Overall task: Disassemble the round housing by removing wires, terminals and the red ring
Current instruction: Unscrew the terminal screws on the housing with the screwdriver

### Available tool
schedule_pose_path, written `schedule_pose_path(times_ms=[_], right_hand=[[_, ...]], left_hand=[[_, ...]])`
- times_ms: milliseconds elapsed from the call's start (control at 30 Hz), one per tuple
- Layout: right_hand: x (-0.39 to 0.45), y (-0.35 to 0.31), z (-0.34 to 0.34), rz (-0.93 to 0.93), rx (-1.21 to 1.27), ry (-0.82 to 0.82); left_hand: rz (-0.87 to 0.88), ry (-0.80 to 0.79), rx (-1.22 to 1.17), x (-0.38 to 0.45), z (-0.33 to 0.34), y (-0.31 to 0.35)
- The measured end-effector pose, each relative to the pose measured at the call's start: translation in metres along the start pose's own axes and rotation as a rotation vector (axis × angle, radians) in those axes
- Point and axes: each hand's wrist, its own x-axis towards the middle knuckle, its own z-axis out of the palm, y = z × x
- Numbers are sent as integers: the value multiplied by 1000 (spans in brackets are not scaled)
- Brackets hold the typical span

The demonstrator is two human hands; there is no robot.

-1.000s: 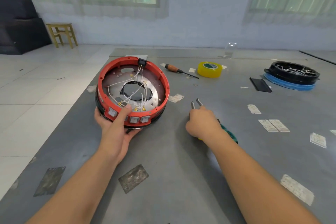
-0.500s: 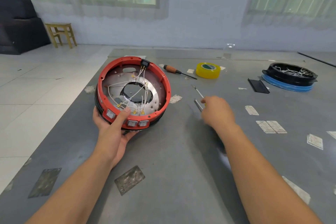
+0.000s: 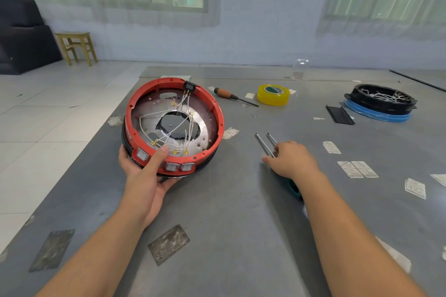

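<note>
Grey table (image 3: 241,200); left hand (image 3: 144,176) grips round housing (image 3: 135,113).

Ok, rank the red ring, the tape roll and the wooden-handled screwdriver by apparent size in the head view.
1. Red ring, by far the largest, though also nearest.
2 and 3. Tape roll and screwdriver: unsure. The screwdriver looks longer, the roll bulkier.

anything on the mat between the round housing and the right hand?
Head view: only a white paper label lies beside the round housing; the grey mat is otherwise bare up to the right hand, which is on the pliers.
</note>
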Motion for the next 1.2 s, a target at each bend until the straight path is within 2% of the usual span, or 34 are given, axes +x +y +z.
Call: schedule_pose_path(times_ms=[367,500,600,767,967,1100,1200], right_hand=[[-7,-6,12,23,-77,178],[-9,-12,5,-19,-81,294],[-10,-19,2,-19,175,295],[-19,-37,5,-61,824,117],[-23,-54,20,-60,1135,-51],[-24,-65,26,-65,1477,-252],[-24,-67,31,-58,1595,-340]], left_hand=[[-38,27,-9,0,0,0],[-50,52,-41,2,-3,-1],[-46,76,-64,2,-5,-1],[-2,89,-62,2,-3,2],[65,114,-30,4,0,7],[56,99,-14,14,-3,15],[50,67,-6,19,-1,16]])
